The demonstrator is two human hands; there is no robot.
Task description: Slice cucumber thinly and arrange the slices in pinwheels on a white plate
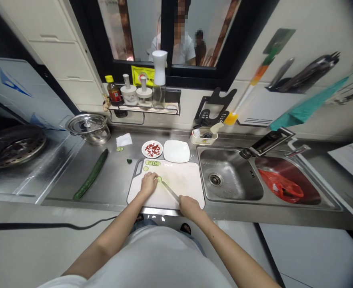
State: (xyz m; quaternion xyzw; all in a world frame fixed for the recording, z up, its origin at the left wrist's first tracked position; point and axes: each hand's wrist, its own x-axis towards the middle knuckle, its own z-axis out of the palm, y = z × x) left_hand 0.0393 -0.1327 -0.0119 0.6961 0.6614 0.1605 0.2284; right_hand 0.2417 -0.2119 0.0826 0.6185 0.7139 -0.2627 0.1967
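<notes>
A cut cucumber piece (159, 179) sits near the middle of the white cutting board (176, 192), its pale green face showing just beside the fingertips of the left hand (149, 183). That hand lies palm down, fingers bent and bunched together toward the piece — whether they pinch it or only touch it, I cannot tell. The left forearm slants up from the lower left.

The right hand (190, 206) is closed round the handle of a knife (170, 191), fingers wrapped together, at the board's near right. Its forearm reaches in from the lower right, and the blade points up and left, the tip close to the cucumber piece.

Cucumber slices (152, 163) overlap in a row along the board's far left edge. Beyond the board stand a plate of red pieces (152, 149) and a white plate (176, 151). A whole cucumber (91, 175) lies on the steel counter (65, 172) to the left — the sink (230, 176) is to the right.
</notes>
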